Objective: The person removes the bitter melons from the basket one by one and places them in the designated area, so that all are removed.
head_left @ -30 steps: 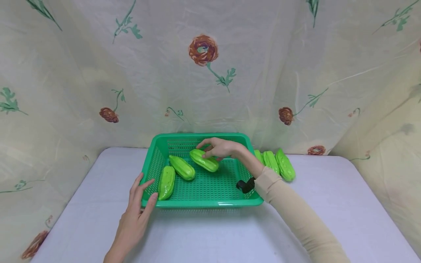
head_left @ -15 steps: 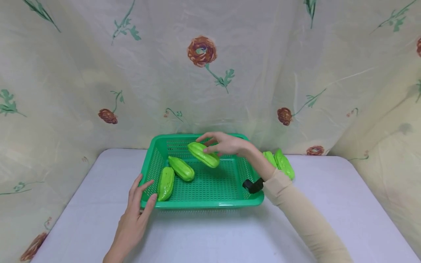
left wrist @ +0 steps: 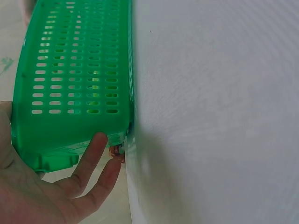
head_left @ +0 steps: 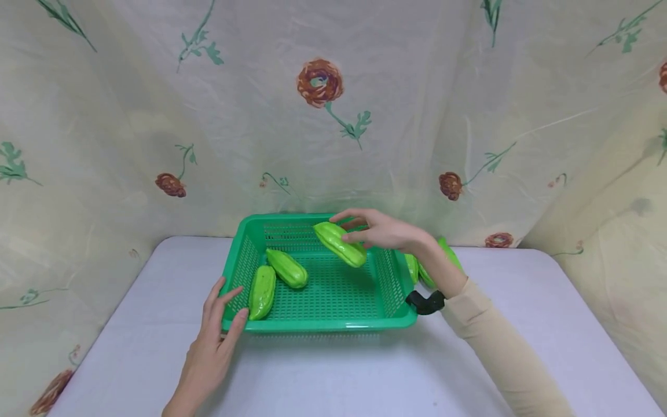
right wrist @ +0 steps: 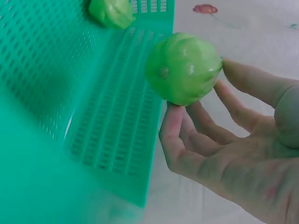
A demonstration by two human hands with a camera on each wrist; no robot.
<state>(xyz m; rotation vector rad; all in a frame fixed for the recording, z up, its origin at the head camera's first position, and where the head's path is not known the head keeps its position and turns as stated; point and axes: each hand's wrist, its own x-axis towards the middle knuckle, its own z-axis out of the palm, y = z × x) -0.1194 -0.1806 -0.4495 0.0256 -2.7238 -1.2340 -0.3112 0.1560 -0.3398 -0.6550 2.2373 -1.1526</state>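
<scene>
My right hand (head_left: 383,230) pinches a ridged light-green gourd (head_left: 339,242) between thumb and fingers, above the right half of a green plastic basket (head_left: 323,325). In the right wrist view the fingertips hold the gourd (right wrist: 184,70) at its sides, its blunt end facing the camera. Two more gourds lie in the left part of the basket: one gourd (head_left: 288,269) slants, another gourd (head_left: 262,292) runs along the left wall. My left hand (head_left: 208,353) rests at the basket's front left corner, fingers spread and fairly straight, touching the rim and outer wall (left wrist: 70,135).
Beyond the basket's right wall, other green gourds (head_left: 450,255) lie on the white-covered table (head_left: 521,307), partly hidden by the right forearm. A black wrist camera (head_left: 424,303) sits close by the basket's right rim. A flowered cloth (head_left: 396,145) hangs behind.
My right hand has lifted the gourd from low in the basket and carried it up and to the right. The left hand and the other two gourds in the basket stay put.
</scene>
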